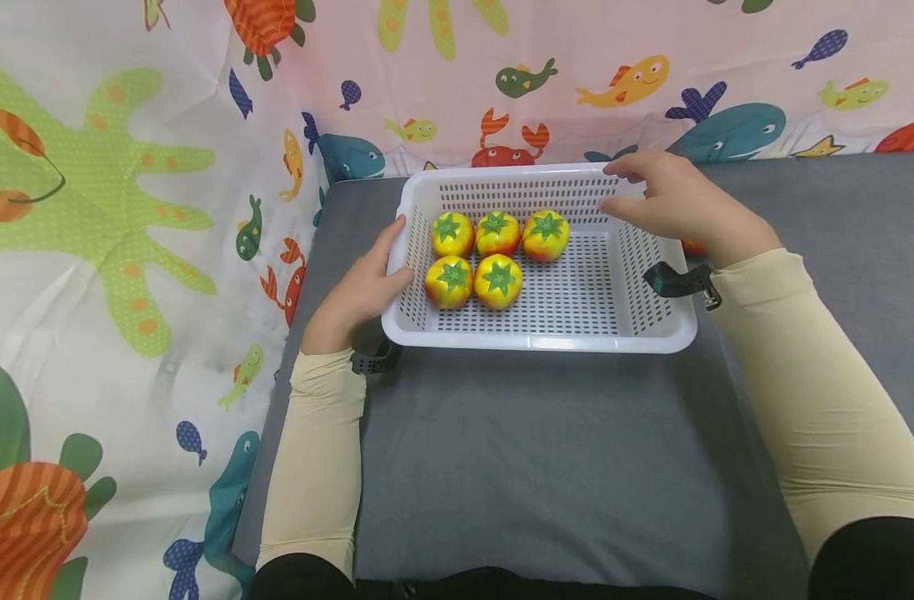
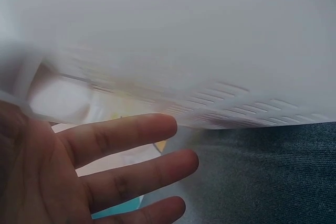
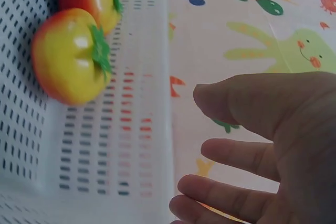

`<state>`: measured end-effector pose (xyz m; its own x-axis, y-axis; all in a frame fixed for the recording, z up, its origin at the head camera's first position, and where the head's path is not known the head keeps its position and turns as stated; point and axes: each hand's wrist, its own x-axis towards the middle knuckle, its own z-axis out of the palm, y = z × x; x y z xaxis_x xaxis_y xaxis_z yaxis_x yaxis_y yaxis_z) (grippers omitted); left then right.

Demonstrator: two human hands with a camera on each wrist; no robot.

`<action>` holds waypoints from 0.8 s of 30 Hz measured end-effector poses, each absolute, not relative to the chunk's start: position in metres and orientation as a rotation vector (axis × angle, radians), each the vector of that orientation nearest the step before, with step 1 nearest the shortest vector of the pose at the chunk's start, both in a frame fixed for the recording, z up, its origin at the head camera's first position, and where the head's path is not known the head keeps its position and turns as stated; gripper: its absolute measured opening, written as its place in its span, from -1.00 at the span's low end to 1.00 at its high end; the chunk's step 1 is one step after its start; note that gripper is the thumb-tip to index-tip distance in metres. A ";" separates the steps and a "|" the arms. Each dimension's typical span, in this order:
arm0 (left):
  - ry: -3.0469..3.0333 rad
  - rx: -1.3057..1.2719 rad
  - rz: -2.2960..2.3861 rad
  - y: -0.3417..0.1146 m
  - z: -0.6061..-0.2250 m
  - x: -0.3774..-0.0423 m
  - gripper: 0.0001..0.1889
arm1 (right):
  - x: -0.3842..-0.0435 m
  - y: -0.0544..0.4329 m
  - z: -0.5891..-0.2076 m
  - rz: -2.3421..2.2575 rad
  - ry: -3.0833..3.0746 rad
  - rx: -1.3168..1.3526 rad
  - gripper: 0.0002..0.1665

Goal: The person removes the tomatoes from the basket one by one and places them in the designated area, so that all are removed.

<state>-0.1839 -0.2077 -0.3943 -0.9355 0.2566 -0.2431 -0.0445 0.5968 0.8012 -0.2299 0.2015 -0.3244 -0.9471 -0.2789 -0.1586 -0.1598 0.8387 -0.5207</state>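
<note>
Touching the left end of a white basket (image 1: 539, 342) with the left hand (image 1: 355, 292), with the thumb by the rim and with other fingers straight and spread apart beside the outside wall. Reaching over the back right corner with the right hand (image 1: 674, 196), with thumb and fingers spread apart. Very close to the rim there, but cannot tell about a touch. Inside the basket, in the left half, see five yellow and red fruits (image 1: 498, 232) with green leaf tops: three in the back row and two in the front row. Under the basket, see a gray table (image 1: 531, 467). Behind and to the left, see a cloth (image 1: 427, 92) with fish, crabs and whales on it. Just past the right end, see a bit of a red-orange thing (image 1: 692, 247), mostly hidden by the right hand
</note>
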 end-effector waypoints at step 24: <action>2.517 0.182 1.253 -0.208 -0.394 -0.184 -0.05 | -0.250 0.153 -0.348 -0.717 2.677 -0.584 -0.22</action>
